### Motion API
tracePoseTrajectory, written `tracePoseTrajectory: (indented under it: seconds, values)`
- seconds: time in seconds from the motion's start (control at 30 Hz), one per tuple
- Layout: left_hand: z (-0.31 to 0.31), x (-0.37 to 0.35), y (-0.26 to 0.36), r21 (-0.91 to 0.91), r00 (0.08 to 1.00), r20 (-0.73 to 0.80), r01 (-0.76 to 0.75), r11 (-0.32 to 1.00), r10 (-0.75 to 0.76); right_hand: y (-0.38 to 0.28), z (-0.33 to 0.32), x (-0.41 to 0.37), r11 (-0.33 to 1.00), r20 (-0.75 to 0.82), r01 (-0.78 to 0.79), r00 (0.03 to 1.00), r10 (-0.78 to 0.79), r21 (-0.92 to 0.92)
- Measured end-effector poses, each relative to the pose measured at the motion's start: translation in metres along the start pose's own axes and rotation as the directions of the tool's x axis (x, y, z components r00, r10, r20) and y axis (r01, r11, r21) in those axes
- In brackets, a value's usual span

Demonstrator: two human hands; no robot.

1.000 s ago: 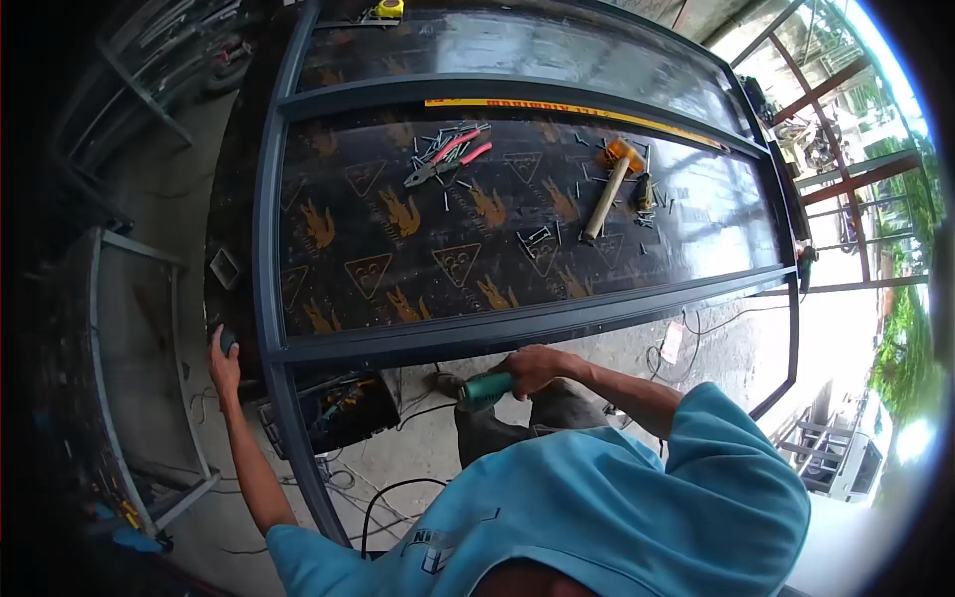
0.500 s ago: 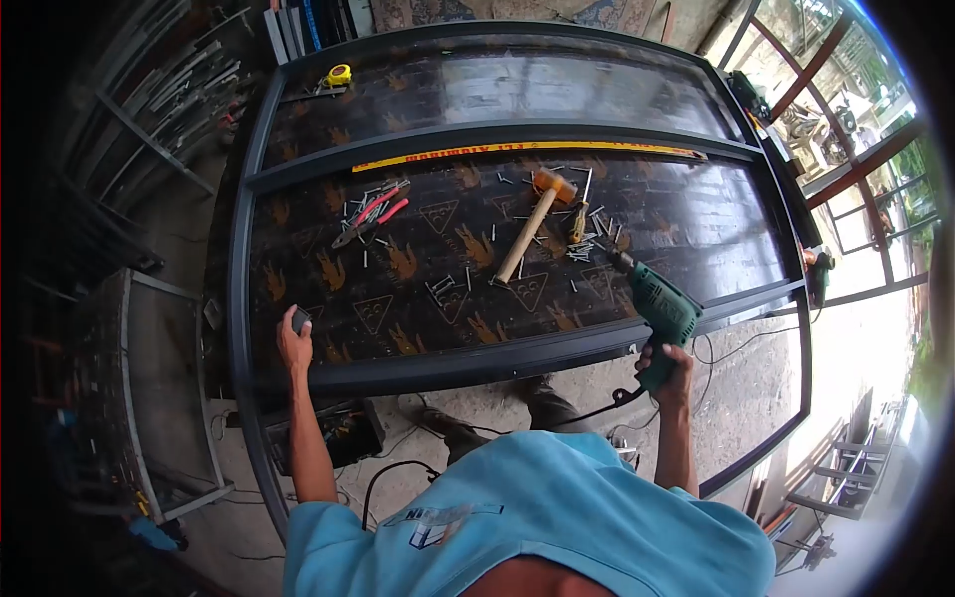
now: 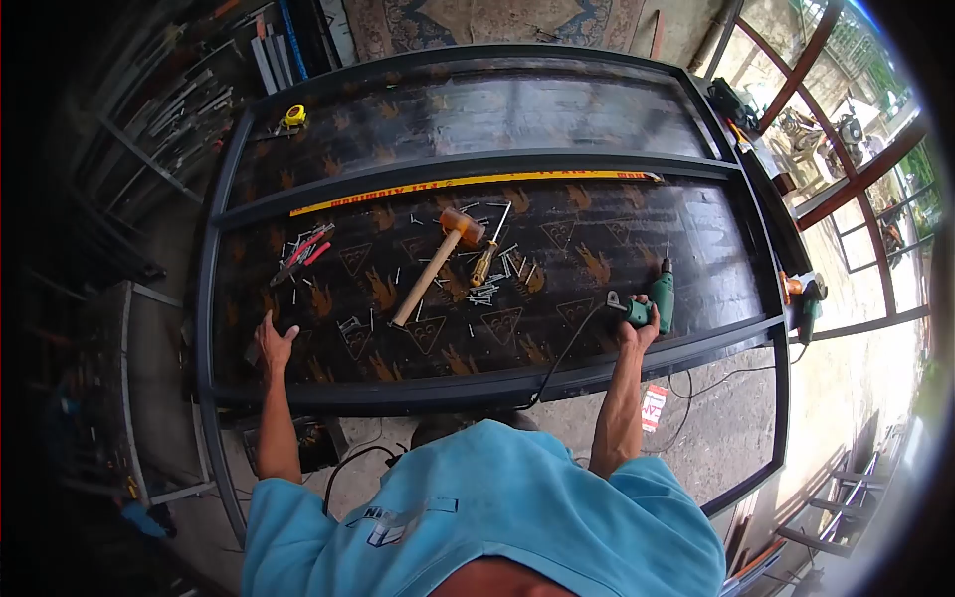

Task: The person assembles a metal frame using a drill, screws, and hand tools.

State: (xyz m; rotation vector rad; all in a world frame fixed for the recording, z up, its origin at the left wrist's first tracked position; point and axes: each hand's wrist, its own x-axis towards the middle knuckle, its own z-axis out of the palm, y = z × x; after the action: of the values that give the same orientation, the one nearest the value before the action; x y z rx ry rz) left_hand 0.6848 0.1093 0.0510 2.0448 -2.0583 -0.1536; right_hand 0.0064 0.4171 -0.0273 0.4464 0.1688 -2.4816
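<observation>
My right hand (image 3: 642,323) is wrapped around the handle of a green corded power drill (image 3: 666,297), low over the right part of the dark panel (image 3: 468,353). The drill's bit points away from me. Over the panel's left side, my left hand (image 3: 274,346) has thumb and fingers apart, with nothing visible in it. Red-handled pliers (image 3: 303,254) lie beyond that hand among loose screws. A wooden-handled mallet (image 3: 430,269) with an orange head rests mid-panel. Beside it are a screwdriver (image 3: 487,254) and a pile of screws (image 3: 485,294).
A dark metal frame (image 3: 207,298) surrounds the panel, with a crossbar (image 3: 477,159) along which lies a yellow level (image 3: 468,181). A yellow tape measure (image 3: 294,115) sits at the far left. Another green power tool (image 3: 808,303) is beyond the right edge. The drill's cord crosses the near bar.
My right hand has brought the drill forward from the near edge, over the panel, and turned it. The dark block seen in my left hand before no longer shows there; that hand's fingers are spread.
</observation>
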Motion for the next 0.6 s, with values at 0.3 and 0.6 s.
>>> tracePoseTrajectory:
  seconds: [0.3, 0.6]
  values:
    - [0.011, 0.061, 0.098, -0.137, 0.966, -0.088, -0.255, 0.957, 0.245, -0.017, 0.058, -0.048, -0.867, 0.739, -0.01, 0.518, -0.431, -0.499]
    - [0.063, 0.208, 0.207, -0.027, 0.84, 0.006, -0.542, 0.84, 0.542, 0.166, 0.179, 0.157, -0.733, 0.594, 0.678, 0.613, 0.52, -0.058]
